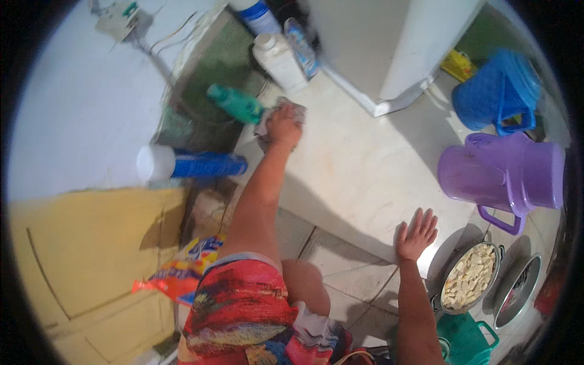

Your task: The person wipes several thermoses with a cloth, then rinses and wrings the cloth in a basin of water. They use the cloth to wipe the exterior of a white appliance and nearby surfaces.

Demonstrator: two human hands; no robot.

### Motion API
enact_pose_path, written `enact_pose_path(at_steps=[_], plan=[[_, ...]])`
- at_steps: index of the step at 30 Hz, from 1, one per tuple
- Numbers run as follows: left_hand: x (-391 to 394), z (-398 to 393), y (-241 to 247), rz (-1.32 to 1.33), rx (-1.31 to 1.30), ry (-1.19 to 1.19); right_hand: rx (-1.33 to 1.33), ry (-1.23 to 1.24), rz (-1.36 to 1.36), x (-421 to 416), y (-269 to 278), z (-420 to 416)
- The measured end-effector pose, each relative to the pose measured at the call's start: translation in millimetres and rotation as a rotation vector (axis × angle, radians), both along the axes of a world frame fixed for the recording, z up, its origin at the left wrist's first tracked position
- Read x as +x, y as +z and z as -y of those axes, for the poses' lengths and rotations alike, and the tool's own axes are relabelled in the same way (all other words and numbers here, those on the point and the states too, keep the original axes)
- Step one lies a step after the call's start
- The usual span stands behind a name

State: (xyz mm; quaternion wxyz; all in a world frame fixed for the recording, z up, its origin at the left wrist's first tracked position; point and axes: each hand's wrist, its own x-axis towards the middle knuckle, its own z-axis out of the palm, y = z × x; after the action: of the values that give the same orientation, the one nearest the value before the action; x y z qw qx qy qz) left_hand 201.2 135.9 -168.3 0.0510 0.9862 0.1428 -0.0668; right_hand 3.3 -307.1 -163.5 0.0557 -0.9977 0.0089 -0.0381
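My left hand presses a crumpled greyish cloth against a smooth pale slab. The cloth lies beside the base of a green plastic bottle; whether they touch I cannot tell. My right hand rests palm down near the slab's right front edge, fingers spread and holding nothing. Just right of that hand stands a metal pan of pale chopped pieces. A purple plastic jug with a handle is farther up on the right.
A white bottle and a blue-and-white container stand by a white upright block. At left are a blue canister with a white cap and a colourful packet. Along the right are a blue jug, a metal bowl and a green vessel.
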Motion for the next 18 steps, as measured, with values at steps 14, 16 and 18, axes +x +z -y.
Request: enact_pose_path(at_steps=[14,16,18], plan=[[-54.3,1.1,13.4,0.273,-0.062,0.424,-0.029,-0.012,0.023,-4.4,-7.4,9.1],[-104.2,11.9,-5.2,0.359,0.104,0.247,-0.016,0.0,0.019,-2.9,-4.1,2.5],[-107.7,5.7,-19.1,0.366,0.125,0.18,-0.033,0.001,0.028,-3.7,-10.0,6.1]])
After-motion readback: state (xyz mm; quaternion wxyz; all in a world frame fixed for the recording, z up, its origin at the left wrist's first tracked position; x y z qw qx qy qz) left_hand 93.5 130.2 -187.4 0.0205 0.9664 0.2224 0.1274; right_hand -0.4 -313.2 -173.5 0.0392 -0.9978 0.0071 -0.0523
